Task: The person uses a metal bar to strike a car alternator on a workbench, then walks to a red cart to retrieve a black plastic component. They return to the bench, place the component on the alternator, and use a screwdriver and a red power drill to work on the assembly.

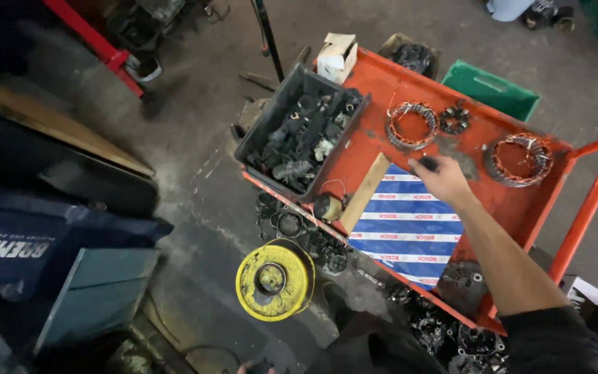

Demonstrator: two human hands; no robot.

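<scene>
As fingers pinch, right hand [444, 181], dark knob [428, 164]

The right hand [441, 179] is reaching forward and up on a bare, nearly straight forearm, a dark sleeve bunching at the elbow, its fingers [425, 165] curling closed around something small and dark. The left hand [254, 367] is barely showing at the bottom edge, its pose unclear.

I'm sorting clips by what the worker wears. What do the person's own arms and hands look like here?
The right hand is bare, with no glove, ring or watch to be seen. The forearm is uncovered up to a dark, black-looking sleeve that is pushed up near the elbow. Of the left hand, only a sliver shows at the bottom edge, too little to tell what it wears.
</scene>
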